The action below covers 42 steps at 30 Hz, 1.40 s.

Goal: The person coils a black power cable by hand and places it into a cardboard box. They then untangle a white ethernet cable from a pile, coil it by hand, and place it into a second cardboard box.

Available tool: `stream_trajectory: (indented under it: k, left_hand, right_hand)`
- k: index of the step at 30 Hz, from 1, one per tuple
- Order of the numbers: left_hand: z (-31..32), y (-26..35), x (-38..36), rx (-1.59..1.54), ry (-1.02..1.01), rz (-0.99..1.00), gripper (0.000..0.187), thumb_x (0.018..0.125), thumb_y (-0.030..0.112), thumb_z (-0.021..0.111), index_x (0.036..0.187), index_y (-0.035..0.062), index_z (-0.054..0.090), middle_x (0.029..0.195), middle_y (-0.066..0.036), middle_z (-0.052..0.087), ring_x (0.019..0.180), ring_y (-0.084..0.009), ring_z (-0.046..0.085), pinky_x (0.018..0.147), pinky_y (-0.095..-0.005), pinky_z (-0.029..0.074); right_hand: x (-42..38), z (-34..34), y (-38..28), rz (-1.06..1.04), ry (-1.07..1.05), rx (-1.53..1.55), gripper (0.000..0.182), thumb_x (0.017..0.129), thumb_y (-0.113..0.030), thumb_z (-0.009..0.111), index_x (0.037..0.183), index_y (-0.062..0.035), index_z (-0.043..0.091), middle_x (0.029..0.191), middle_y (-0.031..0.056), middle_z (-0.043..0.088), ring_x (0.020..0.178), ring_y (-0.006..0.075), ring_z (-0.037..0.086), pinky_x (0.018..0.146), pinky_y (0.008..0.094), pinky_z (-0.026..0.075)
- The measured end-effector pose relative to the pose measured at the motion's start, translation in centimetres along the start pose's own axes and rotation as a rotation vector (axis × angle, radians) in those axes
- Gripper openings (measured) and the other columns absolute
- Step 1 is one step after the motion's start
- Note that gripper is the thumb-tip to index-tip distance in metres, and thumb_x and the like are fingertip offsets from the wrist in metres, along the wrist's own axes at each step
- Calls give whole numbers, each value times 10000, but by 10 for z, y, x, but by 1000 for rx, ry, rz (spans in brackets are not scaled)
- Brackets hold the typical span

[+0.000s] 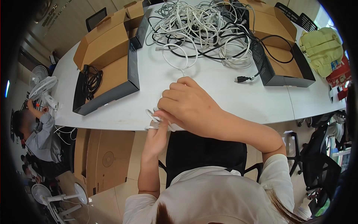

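Observation:
Above the near table edge, my left hand [161,128] is closed, with small loops of white cable [150,127] around its fingers. My right hand [192,104] lies over it from the right, fingers curled and gripping the same white cable. Beyond my right knuckles a length of white cable leads up to a loop [164,56] on the table, beside a large tangle of white, grey and black cables [194,20]. Parts of the left fingers are hidden behind my right hand.
An open box [112,74] at left holds a coiled black cable [92,81]. Another open box [283,71] stands at right, near a black plug [242,79]. A yellow-green backpack [321,50] is at far right. A person [41,134] sits at left; a cardboard carton [110,160] is below.

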State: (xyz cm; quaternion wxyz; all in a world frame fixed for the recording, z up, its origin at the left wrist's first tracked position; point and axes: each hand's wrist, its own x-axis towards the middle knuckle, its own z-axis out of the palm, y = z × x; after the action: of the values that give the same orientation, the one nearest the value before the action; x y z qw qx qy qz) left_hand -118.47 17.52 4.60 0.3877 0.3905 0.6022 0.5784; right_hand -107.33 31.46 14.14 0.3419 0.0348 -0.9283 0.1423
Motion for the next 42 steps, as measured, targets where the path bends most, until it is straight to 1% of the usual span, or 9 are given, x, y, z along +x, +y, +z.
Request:
stream_trajectory:
  k: [8, 11, 12, 15, 22, 27, 30, 36, 42]
  left_hand:
    - [15, 53, 23, -630, 197, 453, 786, 911, 579, 282, 1451, 93, -19, 1445, -72, 326, 1320, -220, 332, 1095, -382, 223]
    - [-13, 55, 23, -1049, -67, 696, 798, 922, 537, 337, 1446, 72, -46, 1181, 7, 581, 1133, -155, 525, 1097, -369, 231]
    - [-17, 59, 17, -1245, -22, 654, 727, 968, 408, 364, 1438, 53, -62, 712, 67, 610, 760, -87, 617, 1080, -345, 265]
    - [-33, 67, 5, -1361, -310, 645, 682, 977, 343, 352, 1442, 78, -71, 486, 60, 479, 447, -66, 479, 1062, -287, 297]
    - [-91, 56, -30, -1287, -759, 926, 454, 924, 187, 418, 1315, -39, 372, 472, 29, 432, 361, -70, 443, 447, -288, 435]
    - [-144, 54, -52, -952, -1062, 1053, 381, 882, 130, 498, 1223, -33, 448, 498, -19, 472, 396, -130, 469, 530, -312, 470]
    - [-128, 41, -50, -790, -1061, 881, 418, 891, 141, 488, 1259, -36, 402, 526, -29, 495, 409, -125, 464, 575, -301, 466]
    - [-25, 41, -36, -470, -900, 6, 496, 907, 162, 469, 1330, -43, 312, 582, -49, 541, 433, -114, 456, 666, -278, 459]
    - [13, 48, -18, -151, -622, -107, 575, 929, 189, 441, 1401, -41, 207, 681, -73, 601, 475, -102, 449, 758, -258, 445]
  right_hand:
    - [-23, 11, -20, -40, -69, 225, 399, 782, -71, 605, 1170, -10, 532, 810, 93, 546, 769, 243, 554, 742, 344, 431]
    - [-32, 22, -17, -33, -112, 243, 311, 809, -112, 598, 1101, -13, 555, 805, 91, 543, 764, 261, 551, 745, 354, 444]
    - [-35, 22, -11, -62, -118, 254, 269, 819, -130, 596, 1063, -20, 564, 805, 86, 543, 759, 263, 550, 743, 355, 445]
    - [-40, 16, 4, -96, -247, 260, 181, 844, -196, 591, 936, -40, 571, 778, 79, 546, 732, 276, 546, 733, 362, 445]
    - [-50, 4, 57, 6, -473, 212, 243, 861, -291, 588, 815, -53, 600, 660, 92, 561, 669, 288, 538, 724, 373, 434]
    - [-46, -18, 76, 58, -447, 232, 250, 842, -288, 615, 818, -42, 651, 645, 85, 581, 666, 267, 542, 745, 382, 434]
    - [-46, -18, 80, 9, -327, 206, 227, 833, -262, 628, 796, -39, 650, 626, 83, 578, 646, 266, 530, 733, 373, 432]
    - [-23, -10, 80, 230, -151, -115, 225, 842, -250, 616, 725, -58, 611, 551, 87, 542, 581, 274, 525, 638, 359, 429]
    - [-2, -18, 51, 314, 162, 55, 218, 842, -219, 613, 704, -50, 618, 478, 83, 502, 455, 267, 516, 470, 363, 392]
